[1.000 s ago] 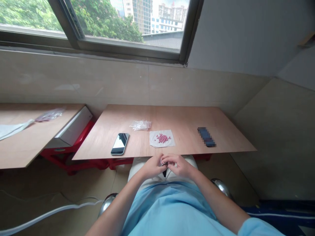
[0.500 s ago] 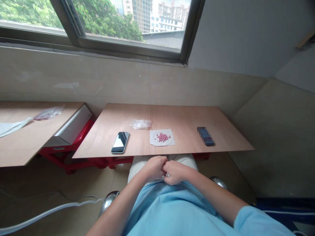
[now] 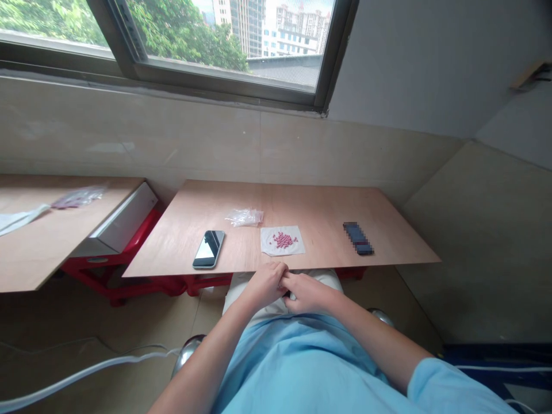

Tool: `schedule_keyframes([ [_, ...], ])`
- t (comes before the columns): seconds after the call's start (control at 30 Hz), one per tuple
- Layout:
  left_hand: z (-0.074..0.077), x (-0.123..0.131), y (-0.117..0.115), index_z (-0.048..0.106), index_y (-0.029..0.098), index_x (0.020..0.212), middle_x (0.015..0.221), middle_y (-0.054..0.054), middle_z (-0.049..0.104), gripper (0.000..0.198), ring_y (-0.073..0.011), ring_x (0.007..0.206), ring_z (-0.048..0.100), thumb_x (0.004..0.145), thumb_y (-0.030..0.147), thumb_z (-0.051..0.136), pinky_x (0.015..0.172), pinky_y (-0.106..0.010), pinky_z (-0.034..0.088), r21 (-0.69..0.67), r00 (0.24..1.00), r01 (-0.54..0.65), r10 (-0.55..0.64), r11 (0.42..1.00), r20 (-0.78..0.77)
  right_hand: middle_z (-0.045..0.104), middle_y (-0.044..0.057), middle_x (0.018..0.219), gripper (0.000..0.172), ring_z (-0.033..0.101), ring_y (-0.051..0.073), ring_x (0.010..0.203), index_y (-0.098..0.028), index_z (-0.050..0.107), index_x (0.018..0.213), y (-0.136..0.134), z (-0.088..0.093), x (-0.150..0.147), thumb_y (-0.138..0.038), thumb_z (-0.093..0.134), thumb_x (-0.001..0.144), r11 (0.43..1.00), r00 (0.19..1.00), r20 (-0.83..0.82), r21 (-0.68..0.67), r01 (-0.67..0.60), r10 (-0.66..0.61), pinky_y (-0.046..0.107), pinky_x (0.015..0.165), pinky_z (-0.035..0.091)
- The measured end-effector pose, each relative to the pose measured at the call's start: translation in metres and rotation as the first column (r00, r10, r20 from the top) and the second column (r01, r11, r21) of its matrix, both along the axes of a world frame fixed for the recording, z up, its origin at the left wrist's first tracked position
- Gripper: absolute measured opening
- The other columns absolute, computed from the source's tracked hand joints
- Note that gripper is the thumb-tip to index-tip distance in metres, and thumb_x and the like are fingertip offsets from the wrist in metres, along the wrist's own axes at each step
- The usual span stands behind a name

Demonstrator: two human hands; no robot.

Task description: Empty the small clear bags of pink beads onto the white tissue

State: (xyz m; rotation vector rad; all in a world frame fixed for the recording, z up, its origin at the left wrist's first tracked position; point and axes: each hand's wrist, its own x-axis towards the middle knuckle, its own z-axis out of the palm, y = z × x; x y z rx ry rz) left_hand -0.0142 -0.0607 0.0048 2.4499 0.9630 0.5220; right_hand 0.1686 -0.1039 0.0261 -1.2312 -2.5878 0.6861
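The rectangular plywood tabletop (image 3: 319,213) looks smooth and matt, its pale wood grain showing. The dark smartphone (image 3: 208,249) has a glossy glass face, the crumpled clear plastic bag (image 3: 244,217) shines, the white paper square (image 3: 269,244) is matt, and the light-blue shirt (image 3: 297,368) is soft cloth.

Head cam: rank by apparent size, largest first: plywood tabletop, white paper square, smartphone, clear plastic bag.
Largest to smallest: plywood tabletop, then white paper square. Smartphone and clear plastic bag look about alike, so unranked.

Pink beads (image 3: 283,240) on white cloth (image 3: 269,246)
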Motion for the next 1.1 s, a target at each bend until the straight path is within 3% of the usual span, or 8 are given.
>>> schedule_keyframes([
  [0.27,-0.006,-0.001,0.004,0.056,0.019,0.09,0.088,-0.007,0.065,0.02,-0.0241,0.084,0.061,0.073,0.01,0.059,0.075,-0.032,0.044,0.029,0.997,-0.059,0.06,0.998,-0.051,0.07,0.009,0.118,0.031,0.067,0.026,0.1,-0.021,0.063,0.114,0.003,0.0,-0.002,-0.019,0.063,0.083,0.999,0.996,-0.077,0.015,-0.04,0.041,0.031,0.084,0.051],
  [0.43,-0.007,-0.009,0.016,0.056,0.02,0.088,0.085,-0.006,0.065,0.016,-0.0224,0.082,0.061,0.076,0.01,0.058,0.071,-0.03,0.042,0.026,0.979,-0.189,0.191,0.982,-0.07,0.07,0.005,0.123,0.041,0.068,0.019,0.094,-0.025,0.064,0.125,0.018,0.006,0.012,-0.013,0.057,0.087,0.997,0.968,-0.25,0.068,-0.021,0.037,0.029,0.086,0.052],
  [0.53,-0.01,-0.011,0.021,0.058,0.02,0.088,0.084,-0.005,0.065,0.014,-0.0207,0.079,0.062,0.078,0.01,0.059,0.069,-0.029,0.041,-0.006,0.96,-0.276,0.275,0.961,-0.055,0.07,0.005,0.121,0.034,0.068,0.016,0.088,-0.024,0.066,0.122,0.052,-0.002,0.032,-0.015,0.053,0.092,0.973,0.923,-0.342,0.08,0.216,-0.176,0.027,0.081,0.053],
  [0.63,-0.013,-0.01,0.023,0.058,0.02,0.088,0.084,-0.004,0.066,0.01,-0.0195,0.078,0.063,0.08,0.014,0.06,0.069,-0.028,0.042,-0.07,0.95,-0.311,0.313,0.948,0.02,0.074,0.005,0.104,0.022,0.068,0.017,0.083,-0.022,0.072,0.108,0.094,-0.02,0.055,-0.021,0.059,0.09,0.825,0.802,-0.25,0.02,0.565,-0.543,0.027,0.078,0.051],
  [0.67,-0.014,-0.009,0.022,0.058,0.02,0.087,0.084,-0.003,0.066,0.008,-0.0194,0.078,0.063,0.081,0.015,0.06,0.069,-0.028,0.042,-0.097,0.947,-0.312,0.318,0.945,0.049,0.074,0.007,0.099,0.021,0.067,0.018,0.081,-0.019,0.072,0.106,0.107,-0.026,0.061,-0.021,0.061,0.089,0.796,0.777,-0.228,0.009,0.605,-0.587,0.027,0.076,0.051],
  [0.77,-0.017,-0.008,0.023,0.059,0.02,0.085,0.083,-0.003,0.067,0.003,-0.0196,0.079,0.063,0.082,0.02,0.061,0.071,-0.028,0.044,-0.173,0.936,-0.303,0.326,0.937,0.131,0.073,0.008,0.094,0.019,0.066,0.019,0.083,-0.016,0.072,0.101,0.133,-0.046,0.07,-0.023,0.067,0.084,0.76,0.745,-0.195,-0.004,0.649,-0.637,0.027,0.075,0.049],
  [0.9,-0.019,-0.007,0.03,0.061,0.021,0.085,0.084,-0.002,0.069,0.006,-0.0199,0.08,0.064,0.082,0.026,0.062,0.073,-0.03,0.046,-0.276,0.904,-0.293,0.359,0.915,0.232,0.072,0.007,0.093,0.014,0.064,0.019,0.086,-0.016,0.071,0.091,0.14,-0.064,0.065,-0.026,0.071,0.081,0.753,0.738,-0.195,-0.001,0.658,-0.646,0.026,0.078,0.047],
  [1.1,-0.022,-0.001,0.041,0.062,0.019,0.085,0.083,-0.002,0.069,0.015,-0.0184,0.077,0.064,0.081,0.033,0.066,0.073,-0.029,0.048,-0.436,0.821,-0.246,0.425,0.866,0.381,0.071,0.006,0.089,0.006,0.064,0.019,0.086,-0.017,0.068,0.077,0.138,-0.065,0.06,-0.023,0.067,0.08,0.756,0.724,-0.264,-0.034,0.653,-0.637,0.027,0.079,0.047],
])
